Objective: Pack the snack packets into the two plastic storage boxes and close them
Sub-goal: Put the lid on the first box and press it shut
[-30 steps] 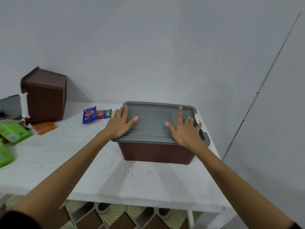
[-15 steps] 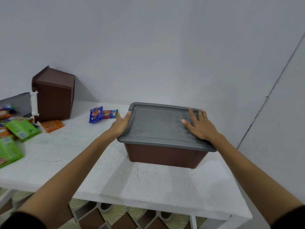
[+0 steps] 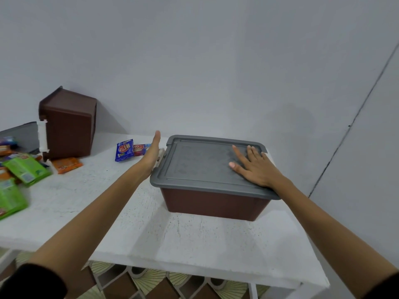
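Right hand (image 3: pixel 257 169) first: it lies flat on the grey lid (image 3: pixel 200 165), fingers straight and spread, palm down near the right end, gripping nothing. That looks like a bracing press, to pin the lid and stop the box sliding. The left hand (image 3: pixel 152 154) stands on edge with its fingers straight and together, the palm against the pale latch (image 3: pixel 160 158) at the left end of the lid. It holds nothing either. My read is that it is pushing the clip home against the right hand's weight. Whether the clip has snapped shut I cannot tell, since the palm covers most of it. Under the lid, the brown storage box (image 3: pixel 216 203) sits square on the white surface (image 3: pixel 151 234), close to its right end, with the lid seated all round as far as I can see. So this box looks packed and nearly closed. Moving outward, a blue snack packet (image 3: pixel 124 149) and a red snack packet (image 3: pixel 140 149) lie just beyond the left hand, not yet packed. Further left, the second storage box (image 3: pixel 69 128) is tipped on its side against the wall, and an orange packet (image 3: pixel 68 165) lies at its foot. Its grey lid (image 3: pixel 23 134) lies apart from it, off to the left. Green packets (image 3: pixel 26 169) are piled at the surface's left edge. That half of the job remains.
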### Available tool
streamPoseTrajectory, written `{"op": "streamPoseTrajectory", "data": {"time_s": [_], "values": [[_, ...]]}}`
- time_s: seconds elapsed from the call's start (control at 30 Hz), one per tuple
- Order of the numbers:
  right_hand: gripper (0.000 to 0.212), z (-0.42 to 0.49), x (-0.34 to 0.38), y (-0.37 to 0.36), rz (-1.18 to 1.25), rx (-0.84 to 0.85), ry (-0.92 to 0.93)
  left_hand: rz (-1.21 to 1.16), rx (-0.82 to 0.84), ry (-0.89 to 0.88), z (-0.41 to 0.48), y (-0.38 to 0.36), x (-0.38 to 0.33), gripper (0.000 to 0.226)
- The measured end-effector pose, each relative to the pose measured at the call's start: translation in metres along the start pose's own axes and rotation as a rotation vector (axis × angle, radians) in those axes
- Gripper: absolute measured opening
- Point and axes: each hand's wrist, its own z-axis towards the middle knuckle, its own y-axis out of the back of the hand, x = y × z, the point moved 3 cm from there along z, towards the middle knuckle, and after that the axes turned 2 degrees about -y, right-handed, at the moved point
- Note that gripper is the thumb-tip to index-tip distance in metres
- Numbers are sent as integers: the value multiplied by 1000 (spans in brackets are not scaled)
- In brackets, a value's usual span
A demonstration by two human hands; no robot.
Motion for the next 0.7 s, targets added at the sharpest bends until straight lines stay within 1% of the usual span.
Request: {"op": "streamPoseTrajectory", "data": {"time_s": [0.1,0.27,0.37,0.43,0.5,0.57,0.6,0.67,0.7], "values": [[64,0,-1,-1,-3,-2,2,120,-26,-66,1,-6,-5,65],[63,0,-1,0,-2,-6,12,470,-14,-165,7,-11,-6,72],[63,0,-1,0,2,-11,12,536,-32,-211,7,-12,-9,71],[63,0,-1,-1,6,-14,13,424,-51,-167,13,-5,-9,68],[63,0,-1,-1,7,-17,15,166,-36,-60,19,3,-6,66],[63,0,-1,-1,3,-19,14,-85,41,84,19,8,2,65],[62,0,-1,-1,2,-21,13,-169,79,129,17,10,7,65],[62,-1,0,0,3,-22,13,-223,128,175,12,11,17,65],[62,-1,0,0,6,-21,13,-231,136,156,11,11,21,64]]}}
